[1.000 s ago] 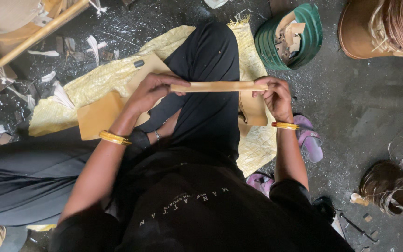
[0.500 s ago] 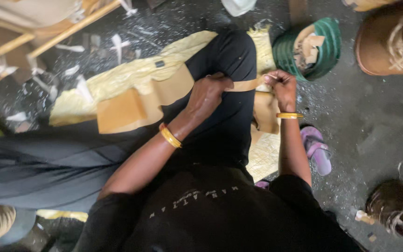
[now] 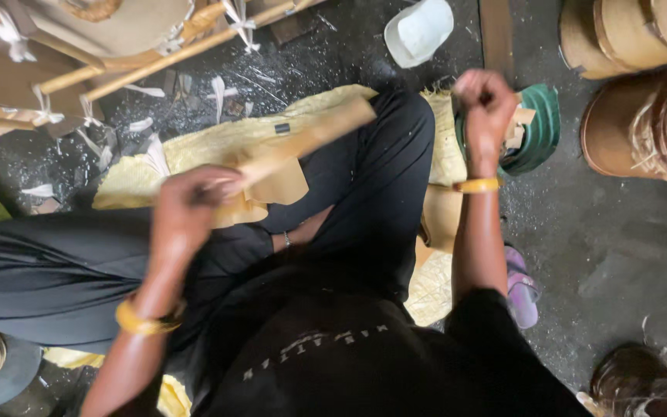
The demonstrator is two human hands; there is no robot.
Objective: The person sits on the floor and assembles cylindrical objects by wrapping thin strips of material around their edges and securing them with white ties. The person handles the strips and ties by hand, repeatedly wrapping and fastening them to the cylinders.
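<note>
- The left hand (image 3: pixel 191 202) is gripping one end of a tan strip (image 3: pixel 303 143) – fingers wrapped tight around it, left of centre above the lap.
- The right hand (image 3: pixel 485 96) is hanging in a fist at upper right, apart from the strip; whether it is pinching anything, I cannot tell.
- The strip is pointing up-right, its long axis running diagonally.
- Being held by one end only, it could be swinging loose – or striking the green bowl (image 3: pixel 543 127).
</note>
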